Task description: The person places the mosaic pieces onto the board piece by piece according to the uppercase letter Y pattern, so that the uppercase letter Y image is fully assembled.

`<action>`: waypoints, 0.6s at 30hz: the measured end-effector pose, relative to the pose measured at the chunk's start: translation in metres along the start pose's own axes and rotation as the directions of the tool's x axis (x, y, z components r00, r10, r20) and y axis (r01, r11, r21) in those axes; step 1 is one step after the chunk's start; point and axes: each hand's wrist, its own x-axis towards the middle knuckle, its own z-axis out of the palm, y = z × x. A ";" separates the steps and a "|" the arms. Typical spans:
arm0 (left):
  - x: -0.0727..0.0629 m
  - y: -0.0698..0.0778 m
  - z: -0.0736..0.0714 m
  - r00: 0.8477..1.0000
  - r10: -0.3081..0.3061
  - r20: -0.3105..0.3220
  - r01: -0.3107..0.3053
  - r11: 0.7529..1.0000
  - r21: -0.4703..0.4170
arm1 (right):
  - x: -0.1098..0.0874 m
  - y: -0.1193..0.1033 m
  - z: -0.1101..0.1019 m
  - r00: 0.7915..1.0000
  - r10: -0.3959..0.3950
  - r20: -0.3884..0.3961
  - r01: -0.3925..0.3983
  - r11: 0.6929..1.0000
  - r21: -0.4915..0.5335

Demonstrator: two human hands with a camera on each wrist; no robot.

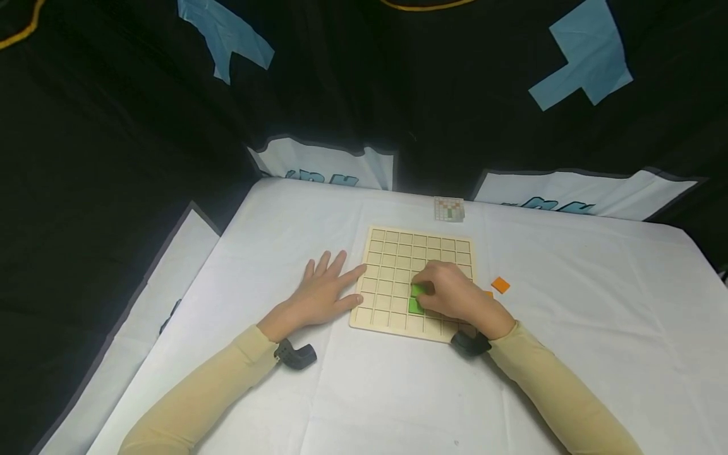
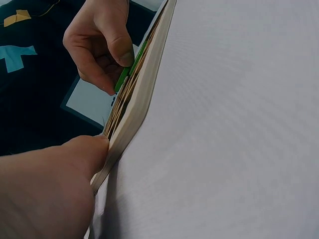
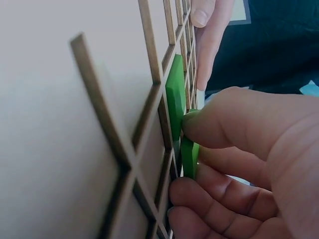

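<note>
A pale wooden board (image 1: 387,265) with a grid of square cells lies on the table. My left hand (image 1: 324,297) rests at its left edge, fingers spread; its thumb (image 2: 89,152) touches the rim in the left wrist view. Over the board, my right hand (image 1: 452,291) pinches a green square tile (image 3: 189,159) between thumb and fingers. Another green tile (image 1: 416,306) sits in a cell just on the near side of it. Whether the pinched tile is fully down in its cell I cannot tell. The right hand hides several cells.
An orange tile (image 1: 500,285) lies on the white cloth (image 1: 569,328) right of the board, and a second orange tile (image 1: 488,294) shows partly beside the right hand. Beyond the board's far edge is a small printed card (image 1: 449,209). A dark curtain (image 1: 352,82) hangs behind.
</note>
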 end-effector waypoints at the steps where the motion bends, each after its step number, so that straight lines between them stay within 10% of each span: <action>1: 0.000 0.000 0.000 1.000 0.000 0.000 0.000 1.000 0.001 | 0.000 0.000 0.000 1.000 0.003 0.002 -0.003 1.000 0.002; 18: 0.000 0.000 0.000 1.000 -0.003 0.005 0.003 1.000 0.008 | 0.000 0.001 0.001 1.000 0.023 0.004 -0.023 1.000 0.008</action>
